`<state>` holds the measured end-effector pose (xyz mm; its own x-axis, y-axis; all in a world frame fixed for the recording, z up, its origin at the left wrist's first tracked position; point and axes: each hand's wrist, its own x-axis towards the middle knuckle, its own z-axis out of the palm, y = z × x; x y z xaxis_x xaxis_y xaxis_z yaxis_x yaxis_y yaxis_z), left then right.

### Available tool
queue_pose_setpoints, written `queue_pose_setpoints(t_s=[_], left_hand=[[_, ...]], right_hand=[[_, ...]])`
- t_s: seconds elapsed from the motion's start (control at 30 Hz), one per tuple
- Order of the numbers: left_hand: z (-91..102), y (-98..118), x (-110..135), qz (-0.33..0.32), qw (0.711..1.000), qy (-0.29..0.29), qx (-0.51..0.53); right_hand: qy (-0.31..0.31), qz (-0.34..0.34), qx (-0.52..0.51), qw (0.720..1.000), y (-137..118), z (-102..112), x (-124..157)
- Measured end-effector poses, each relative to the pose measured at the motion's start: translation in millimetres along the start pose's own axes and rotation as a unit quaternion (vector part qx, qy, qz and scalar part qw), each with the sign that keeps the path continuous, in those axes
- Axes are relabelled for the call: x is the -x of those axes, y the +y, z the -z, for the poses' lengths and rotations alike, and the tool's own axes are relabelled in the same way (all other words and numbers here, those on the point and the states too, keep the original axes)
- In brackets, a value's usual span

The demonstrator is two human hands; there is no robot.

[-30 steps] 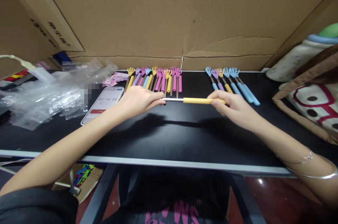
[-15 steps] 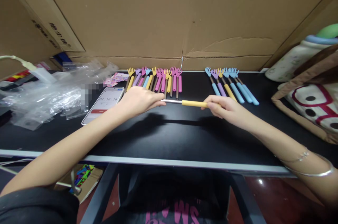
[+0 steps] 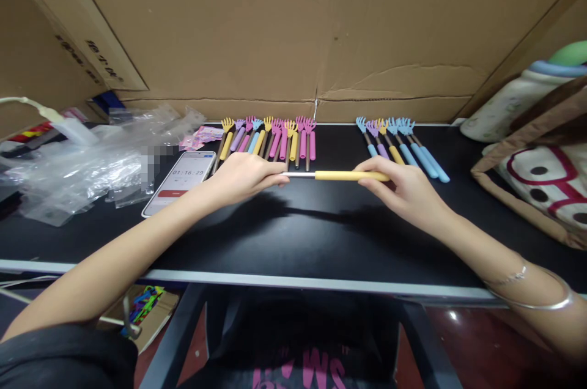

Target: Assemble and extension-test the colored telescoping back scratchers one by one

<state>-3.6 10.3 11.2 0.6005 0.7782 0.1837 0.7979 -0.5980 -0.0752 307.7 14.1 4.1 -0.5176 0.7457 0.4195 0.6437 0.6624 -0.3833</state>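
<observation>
Both my hands hold one yellow back scratcher (image 3: pixel 342 175) level above the black table (image 3: pixel 293 236). My left hand (image 3: pixel 243 176) is closed over its claw end, with a short silver rod showing past the fingers. Fingers of my right hand (image 3: pixel 406 190) pinch the far end of the yellow grip. Behind my left hand lies a row of several yellow, purple and pink back scratchers (image 3: pixel 270 138). A smaller row of mostly blue back scratchers (image 3: pixel 403 144) lies behind my right hand.
A phone (image 3: pixel 180 181) with a timer lies left of my left hand. Clear plastic bags (image 3: pixel 82 159) are heaped at the far left. Cardboard (image 3: pixel 293 28) walls the back. A brown bag (image 3: pixel 545 175) and a bottle (image 3: pixel 518 101) stand at the right edge.
The rod shortened as my right hand slid left half a second ago; now my right hand has moved back right a little along the yellow grip. My left hand stays put.
</observation>
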Motion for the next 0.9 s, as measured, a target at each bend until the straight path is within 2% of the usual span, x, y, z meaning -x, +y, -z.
queue_pose_setpoints(t_s=[0.4, 0.73, 0.9], left_hand=[[5.6, -5.8, 2.9, 0.018, 0.998, 0.029, -0.044], [6.3, -7.7, 4.0, 0.011, 0.995, 0.075, -0.071], [4.0, -7.8, 4.3, -0.001, 0.993, 0.09, -0.08]], right_hand=[[-0.003, -0.009, 0.064, 0.998, 10.1, 6.7, -2.6], [0.001, -0.024, 0.025, 0.999, 9.4, 9.2, -5.0], [-0.014, -0.02, -0.036, 0.999, 9.1, 6.9, -5.8]])
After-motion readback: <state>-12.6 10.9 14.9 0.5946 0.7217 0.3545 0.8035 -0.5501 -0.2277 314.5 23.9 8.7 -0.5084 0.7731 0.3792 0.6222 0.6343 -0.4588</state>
